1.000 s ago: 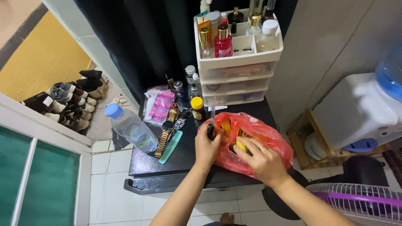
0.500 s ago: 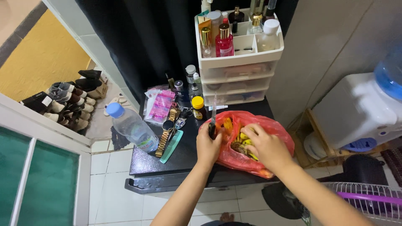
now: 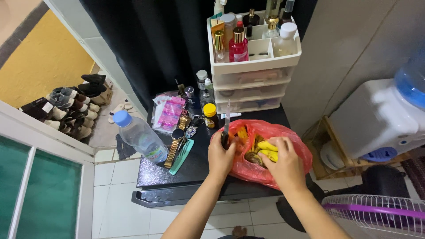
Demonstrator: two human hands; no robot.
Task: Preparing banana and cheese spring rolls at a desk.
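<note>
Bananas [image 3: 268, 150] are sitting right under the right hand [image 3: 287, 163], fingers curling over the bunch inside the red plastic bag [image 3: 290, 148]; long axis is running roughly left-right across the palm. Left hand [image 3: 221, 155] is gripping a knife [image 3: 226, 126] by its dark handle, blade pointing away from the body, and pinning the bag's near-left rim. Bag is thin, crinkly, glossy; fruit smooth, yellow w/ brown stem end. Right hand is nearer the fruit.
</note>
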